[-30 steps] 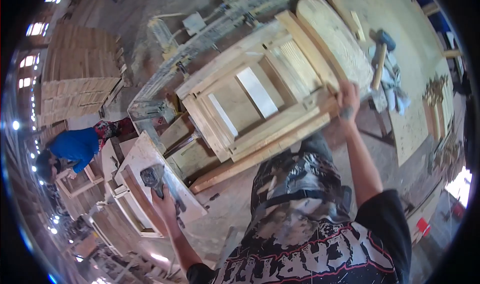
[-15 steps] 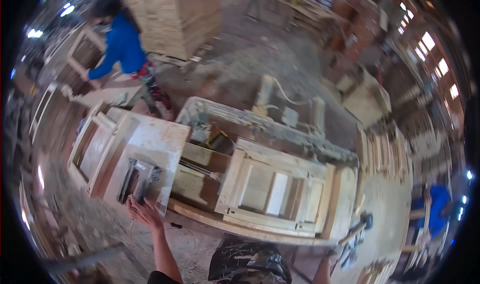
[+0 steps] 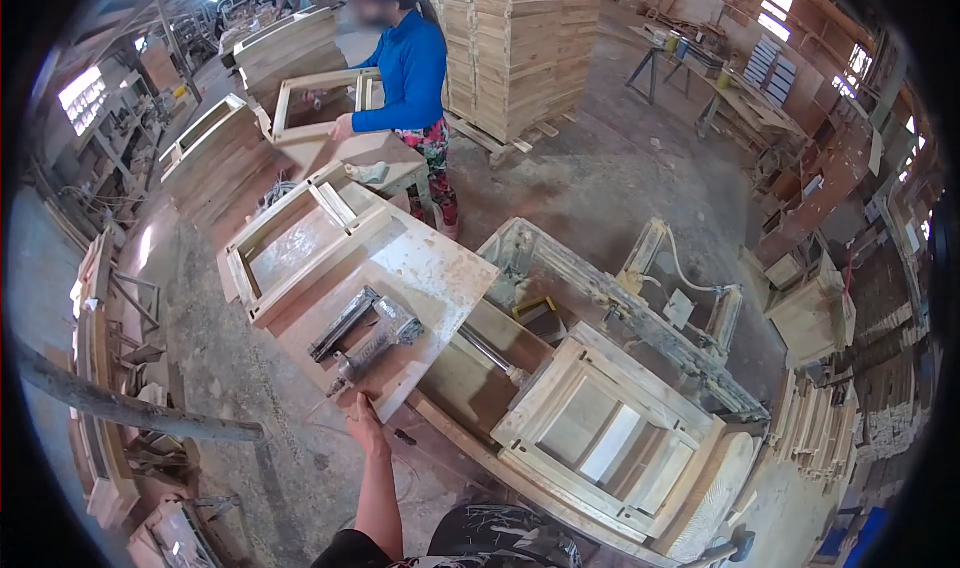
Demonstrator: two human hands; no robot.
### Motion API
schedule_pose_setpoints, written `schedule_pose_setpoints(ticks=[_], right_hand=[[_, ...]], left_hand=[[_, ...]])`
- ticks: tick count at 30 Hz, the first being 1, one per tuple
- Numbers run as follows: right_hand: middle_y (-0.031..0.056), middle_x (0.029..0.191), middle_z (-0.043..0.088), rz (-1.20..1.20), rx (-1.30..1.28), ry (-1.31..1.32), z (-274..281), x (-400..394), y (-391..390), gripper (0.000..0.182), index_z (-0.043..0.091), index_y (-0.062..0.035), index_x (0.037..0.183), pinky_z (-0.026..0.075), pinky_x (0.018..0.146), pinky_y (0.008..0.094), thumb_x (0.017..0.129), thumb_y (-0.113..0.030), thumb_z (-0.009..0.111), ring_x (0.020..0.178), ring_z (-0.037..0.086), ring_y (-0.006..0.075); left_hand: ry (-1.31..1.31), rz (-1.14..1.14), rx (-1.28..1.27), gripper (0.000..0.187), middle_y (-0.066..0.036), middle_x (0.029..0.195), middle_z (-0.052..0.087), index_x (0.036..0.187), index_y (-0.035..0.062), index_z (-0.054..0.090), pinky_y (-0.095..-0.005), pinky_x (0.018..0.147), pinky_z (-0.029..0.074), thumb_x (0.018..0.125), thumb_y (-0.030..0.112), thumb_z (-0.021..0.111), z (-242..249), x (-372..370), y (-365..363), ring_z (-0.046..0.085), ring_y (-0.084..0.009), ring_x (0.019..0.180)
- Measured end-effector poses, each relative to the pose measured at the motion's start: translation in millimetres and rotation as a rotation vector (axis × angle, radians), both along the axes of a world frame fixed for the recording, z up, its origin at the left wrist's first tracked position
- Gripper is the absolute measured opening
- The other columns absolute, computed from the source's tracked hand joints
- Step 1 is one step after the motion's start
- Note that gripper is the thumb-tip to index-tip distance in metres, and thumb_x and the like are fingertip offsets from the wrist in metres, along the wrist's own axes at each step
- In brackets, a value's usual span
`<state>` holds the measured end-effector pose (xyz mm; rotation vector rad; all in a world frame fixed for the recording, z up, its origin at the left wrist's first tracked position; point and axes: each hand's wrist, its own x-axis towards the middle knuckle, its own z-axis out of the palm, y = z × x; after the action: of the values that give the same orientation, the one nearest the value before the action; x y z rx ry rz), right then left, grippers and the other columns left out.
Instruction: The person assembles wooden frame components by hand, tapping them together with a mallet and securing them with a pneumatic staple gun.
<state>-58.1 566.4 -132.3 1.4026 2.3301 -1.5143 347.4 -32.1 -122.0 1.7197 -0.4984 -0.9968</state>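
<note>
Pale wood everywhere. Far left, a framed panel [image 3: 300, 243] lies on the left end of a whitish board [image 3: 420, 273]. On that board's near edge rests a grey nail gun [image 3: 365, 338], lying on its side. Left hand [image 3: 363, 423] reaches up to the board's near corner, fingertips at the edge just below the gun's nose; not gripping it, how far the fingers are spread cannot be told. Right of the board, a window frame [image 3: 600, 438] lies flat on the workbench [image 3: 470, 438]. Right hand out of view. Behind the board, a person in a blue top [image 3: 410, 68] handles another frame [image 3: 310, 103].
</note>
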Motion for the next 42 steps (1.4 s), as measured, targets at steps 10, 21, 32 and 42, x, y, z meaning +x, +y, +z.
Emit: schedule_pose_setpoints(ticks=[10,21,32,42], right_hand=[[0.0075,0.131,0.053,-0.056,-0.095,-0.019,3,23,20,0.074,0.048,-0.0127,0.137,0.046,0.09,0.0464,0.088,-0.067,0.047,0.113,0.053,0.0284],[0.0015,0.143,0.045,-0.072,-0.26,0.032,-22,80,76,0.088,0.042,-0.027,0.146,0.043,0.091,0.0488,0.081,-0.086,0.037,0.118,0.05,0.0297],[0.014,0.123,0.063,0.193,-0.267,0.05,4,219,-52,0.061,0.038,-0.0083,0.145,0.054,0.08,0.0373,0.1,-0.046,0.052,0.1,0.067,0.0265],[0.0087,0.104,0.072,0.559,-0.648,0.072,72,184,-85,0.042,0.065,0.0015,0.118,0.05,0.085,0.0267,0.102,-0.035,0.054,0.095,0.064,0.012]], left_hand=[[0.213,-0.261,0.008,0.057,-0.006,0.115,0.064,0.123,-0.0001,0.055,-0.0314,0.092,0.046,0.087,0.04,0.075,7,23,7,0.061,-0.0178,0.105],[-0.507,-0.821,-0.661,0.036,-0.018,0.119,0.057,0.129,-0.0032,0.05,-0.0389,0.095,0.043,0.096,0.009,0.057,106,-143,55,0.056,-0.0281,0.106],[-0.758,-1.486,-0.149,0.077,-0.028,0.105,0.067,0.123,-0.0046,0.051,-0.0488,0.085,0.052,0.071,0.043,0.08,-27,-281,96,0.065,-0.0443,0.098],[-0.848,-1.541,-0.279,0.054,-0.029,0.098,0.068,0.105,-0.01,0.058,-0.0476,0.085,0.053,0.071,0.028,0.077,-25,-286,83,0.067,-0.0433,0.092]])
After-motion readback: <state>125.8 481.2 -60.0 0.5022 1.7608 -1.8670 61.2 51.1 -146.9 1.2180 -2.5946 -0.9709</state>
